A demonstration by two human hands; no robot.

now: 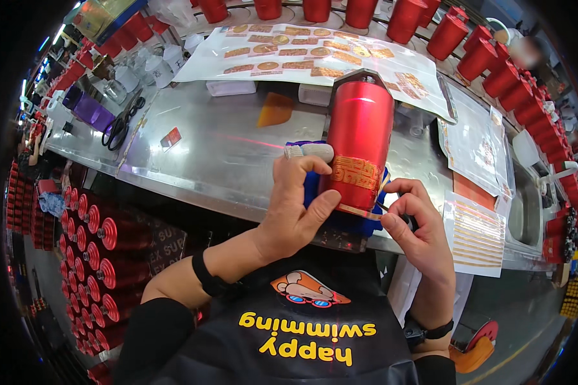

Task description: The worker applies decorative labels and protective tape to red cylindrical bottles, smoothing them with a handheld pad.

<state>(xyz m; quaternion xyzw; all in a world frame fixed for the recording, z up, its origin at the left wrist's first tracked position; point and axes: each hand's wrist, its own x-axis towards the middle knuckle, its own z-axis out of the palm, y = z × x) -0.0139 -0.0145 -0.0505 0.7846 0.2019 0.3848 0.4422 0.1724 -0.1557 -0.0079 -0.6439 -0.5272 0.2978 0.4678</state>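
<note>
A glossy red bottle (pixel 361 125) with angled shoulders lies on its side on a blue cloth (pixel 311 186), with its base toward me. A gold decal (pixel 356 173) is on its wall near the base. My left hand (pixel 295 192) curls round the bottle's left side, thumb near the base; a pale finger cover (pixel 309 151) sits on one finger. Beside the base, my right hand (pixel 414 221) pinches the end of a narrow gold strip (pixel 359 212) that runs along the bottle's lower edge. A small dark item behind those fingertips is too hidden to name.
A white sheet of gold decals (pixel 282 54) lies at the back of the metal table (pixel 205 141). Nearer right is a sheet of gold strips (pixel 475 234), beside a sink (pixel 526 215). Black scissors (pixel 122 125) and a purple bottle (pixel 90 109) lie left. Red bottles (pixel 103 228) are stacked lower left.
</note>
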